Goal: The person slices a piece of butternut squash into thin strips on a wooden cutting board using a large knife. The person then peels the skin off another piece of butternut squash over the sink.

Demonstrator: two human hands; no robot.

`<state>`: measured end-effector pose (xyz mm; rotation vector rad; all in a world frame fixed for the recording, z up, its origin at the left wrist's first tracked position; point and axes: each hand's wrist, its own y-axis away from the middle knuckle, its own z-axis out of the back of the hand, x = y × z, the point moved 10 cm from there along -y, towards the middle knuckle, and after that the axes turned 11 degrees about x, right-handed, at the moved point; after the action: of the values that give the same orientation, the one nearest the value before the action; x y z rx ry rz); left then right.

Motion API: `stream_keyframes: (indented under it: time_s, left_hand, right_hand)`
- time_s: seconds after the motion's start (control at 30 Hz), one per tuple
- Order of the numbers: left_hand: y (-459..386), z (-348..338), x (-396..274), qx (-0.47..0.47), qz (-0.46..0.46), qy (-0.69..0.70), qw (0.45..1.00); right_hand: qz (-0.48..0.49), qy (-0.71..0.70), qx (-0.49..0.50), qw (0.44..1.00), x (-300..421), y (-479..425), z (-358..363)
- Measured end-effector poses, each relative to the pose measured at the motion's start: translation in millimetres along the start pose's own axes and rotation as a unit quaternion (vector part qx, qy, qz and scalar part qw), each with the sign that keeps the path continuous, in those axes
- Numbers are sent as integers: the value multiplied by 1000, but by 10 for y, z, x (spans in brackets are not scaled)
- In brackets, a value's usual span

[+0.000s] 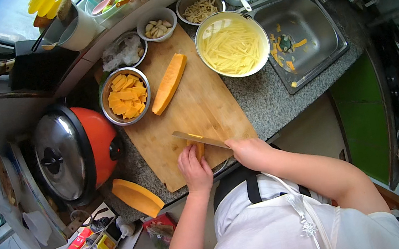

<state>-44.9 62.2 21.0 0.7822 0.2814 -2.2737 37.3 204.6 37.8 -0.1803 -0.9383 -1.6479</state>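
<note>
My right hand grips a kitchen knife near the front edge of a wooden cutting board. Under the blade, my left hand holds a piece of orange squash, partly hidden by fingers and knife. Farther back on the board lies a long squash wedge. To its left, a steel bowl holds orange slices. A hollowed squash wedge rests on the counter at the left. The knife handle is hidden inside my right hand.
A pot of pale yellow strips in liquid stands right of the board, beside a steel sink with orange scraps. Bowls of garlic cloves and pale shreds stand behind. An orange cooker with a metal lid is at left.
</note>
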Motion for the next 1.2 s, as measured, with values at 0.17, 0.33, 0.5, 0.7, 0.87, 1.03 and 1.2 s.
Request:
stream_keyframes:
  time_s: [0.17, 0.33, 0.5, 0.7, 0.87, 1.03, 1.2]
  left_hand:
    - [46, -10, 25, -13, 5, -7, 1000]
    - [24, -18, 11, 4, 3, -4, 1000]
    - [12, -19, 17, 12, 9, -4, 1000]
    - [1, 2, 15, 13, 5, -2, 1000]
    - [4, 30, 2, -5, 2, -1, 1000]
    - [20, -8, 31, 2, 3, -15, 1000]
    - [37, -12, 43, -5, 12, -12, 1000]
  right_hand:
    - [-33, 37, 68, 996, 56, 337, 105]
    - [-32, 68, 65, 995, 84, 476, 187]
    - [-33, 64, 75, 995, 107, 492, 175]
    - [-16, 77, 69, 994, 139, 430, 179]
    - [-4, 87, 63, 994, 175, 288, 145]
    - [-13, 83, 52, 995, 230, -4, 51]
    - [20, 84, 6, 996, 234, -269, -39]
